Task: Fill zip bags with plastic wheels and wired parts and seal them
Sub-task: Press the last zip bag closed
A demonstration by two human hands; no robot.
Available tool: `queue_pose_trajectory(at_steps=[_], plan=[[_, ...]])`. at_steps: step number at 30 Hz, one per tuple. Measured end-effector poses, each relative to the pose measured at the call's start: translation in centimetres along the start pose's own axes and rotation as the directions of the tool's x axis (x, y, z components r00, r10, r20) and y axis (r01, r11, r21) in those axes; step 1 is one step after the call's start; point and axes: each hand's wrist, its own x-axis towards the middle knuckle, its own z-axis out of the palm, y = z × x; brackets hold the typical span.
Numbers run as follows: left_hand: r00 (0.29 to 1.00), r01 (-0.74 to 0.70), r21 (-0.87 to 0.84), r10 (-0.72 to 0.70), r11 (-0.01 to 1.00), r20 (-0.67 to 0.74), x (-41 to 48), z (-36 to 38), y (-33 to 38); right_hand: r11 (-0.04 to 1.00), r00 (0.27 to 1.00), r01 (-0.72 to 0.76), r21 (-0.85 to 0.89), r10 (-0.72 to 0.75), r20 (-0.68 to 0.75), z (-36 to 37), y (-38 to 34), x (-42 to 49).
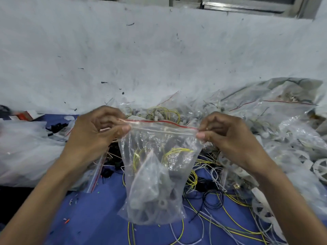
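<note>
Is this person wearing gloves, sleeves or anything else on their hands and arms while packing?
No gloves: the left hand and right hand are bare. The left forearm and right forearm are bare too, with no sleeve, watch or bracelet in view. The thumbnails look short and plain.

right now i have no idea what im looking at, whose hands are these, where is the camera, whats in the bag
No machine here: a person works with bare hands, filmed by a camera worn on their head, looking down. The left hand and right hand each pinch a top corner of a clear zip bag, holding it up. Inside are grey plastic wheels and yellow wires. Below lies a blue surface strewn with loose wires, with white wheels at the right. Whether the zip is closed I cannot tell.
</note>
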Motion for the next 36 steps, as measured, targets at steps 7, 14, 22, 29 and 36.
queue_pose_trajectory(at_steps=[7,14,22,29,36], plan=[[0.983,0.180,0.292,-0.179,0.939,-0.030,1.0,0.6,-0.4,0.994,0.996,-0.064,-0.092,0.058,-0.069,1.1,0.2,0.8],[0.973,0.159,0.426,-0.214,0.891,0.083,0.6,0.1,-0.6,0.933,0.987,0.023,-0.360,0.037,0.158,1.0,-0.1,1.2],[0.991,0.079,0.433,-0.118,0.898,0.064,-0.6,1.1,-0.3,0.886,0.991,0.073,-0.458,-0.014,0.129,1.9,0.8,1.3],[0.995,-0.011,0.464,-0.038,0.886,0.095,-1.1,2.2,0.0,0.910,0.982,0.092,-0.404,-0.017,0.186,2.6,0.6,1.6],[0.984,-0.068,0.456,-0.015,0.887,0.177,-0.9,2.8,-0.2,0.893,0.967,0.165,-0.418,-0.062,0.249,3.6,0.9,1.5]])
